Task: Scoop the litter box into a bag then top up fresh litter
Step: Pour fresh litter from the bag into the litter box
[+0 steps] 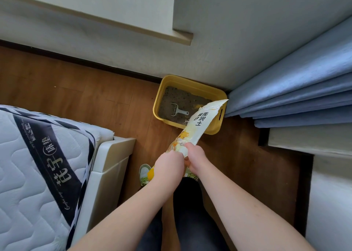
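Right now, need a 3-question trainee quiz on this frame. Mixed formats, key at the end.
1. True or false: the scoop lies inside the yellow litter box.
2. Which hands grip the litter bag? A) left hand only B) right hand only C) both
3. Fill in: the bag's far end sits over the box's corner nearest the blue ____.

Key: 1 true; 2 C; 3 curtain.
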`<state>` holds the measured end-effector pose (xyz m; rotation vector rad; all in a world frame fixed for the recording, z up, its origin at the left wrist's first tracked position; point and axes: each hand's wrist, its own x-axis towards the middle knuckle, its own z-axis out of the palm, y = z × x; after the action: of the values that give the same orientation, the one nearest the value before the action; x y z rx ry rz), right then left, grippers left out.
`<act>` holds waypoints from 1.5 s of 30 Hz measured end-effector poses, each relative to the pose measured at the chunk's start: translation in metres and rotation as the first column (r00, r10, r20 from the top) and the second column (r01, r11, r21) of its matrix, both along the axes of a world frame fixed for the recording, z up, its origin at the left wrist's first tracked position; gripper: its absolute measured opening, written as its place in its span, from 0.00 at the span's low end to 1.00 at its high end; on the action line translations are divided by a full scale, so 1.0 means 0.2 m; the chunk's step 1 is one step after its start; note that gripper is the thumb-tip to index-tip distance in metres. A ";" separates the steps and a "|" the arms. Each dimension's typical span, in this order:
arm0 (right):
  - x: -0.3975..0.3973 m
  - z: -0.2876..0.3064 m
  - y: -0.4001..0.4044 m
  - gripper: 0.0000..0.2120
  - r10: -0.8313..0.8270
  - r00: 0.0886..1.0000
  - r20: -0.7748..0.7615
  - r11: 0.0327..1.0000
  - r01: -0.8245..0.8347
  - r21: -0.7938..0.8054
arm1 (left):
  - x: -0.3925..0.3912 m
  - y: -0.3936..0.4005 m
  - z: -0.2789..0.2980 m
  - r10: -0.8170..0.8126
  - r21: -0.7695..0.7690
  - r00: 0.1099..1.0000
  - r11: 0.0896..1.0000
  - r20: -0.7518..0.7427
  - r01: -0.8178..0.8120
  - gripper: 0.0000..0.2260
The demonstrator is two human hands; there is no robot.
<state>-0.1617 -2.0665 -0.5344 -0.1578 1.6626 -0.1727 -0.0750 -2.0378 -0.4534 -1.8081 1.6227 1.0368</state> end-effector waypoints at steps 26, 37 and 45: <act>-0.15 -0.10 -0.03 0.09 0.012 1.000 -0.025 0.999 -0.013 -0.034 | -0.08 -0.04 -0.04 -0.050 -0.013 0.995 0.999 -0.085 0.049 0.12; -0.23 -0.10 -0.08 0.18 0.115 0.990 -0.082 0.984 -0.125 -0.130 | -0.13 -0.06 -0.05 -0.033 -0.046 0.994 0.999 -0.106 0.028 0.13; -0.23 -0.08 -0.08 0.15 0.158 0.985 -0.068 0.978 -0.166 -0.130 | -0.15 -0.02 -0.06 -0.008 -0.035 0.995 0.999 -0.104 0.004 0.14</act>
<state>-0.2071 -2.0820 -0.5500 -0.4028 1.6866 -0.1587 -0.1048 -2.0425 -0.4648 -1.7971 1.7158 1.1245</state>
